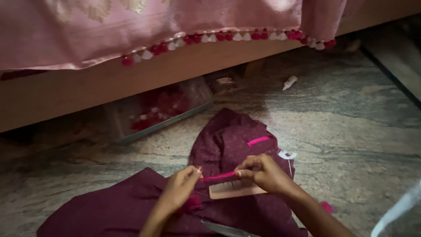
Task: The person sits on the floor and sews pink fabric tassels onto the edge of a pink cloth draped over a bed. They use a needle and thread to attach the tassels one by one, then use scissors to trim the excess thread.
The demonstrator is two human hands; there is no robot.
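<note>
Over the maroon cloth (pixel 228 145), I see my left hand (pixel 182 188) and right hand (pixel 263 173) pinching a taut pink thread bundle (pixel 218 176) above a comb-like card (pixel 230 191); uneven pull might slip it.

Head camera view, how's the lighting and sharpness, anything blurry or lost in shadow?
Head view: dim, soft light overall; the left hand and right hand look slightly smeared; the box under the bed sits in shadow, its contents indistinct; the pink cloth at the top is brightest, without glare.
</note>
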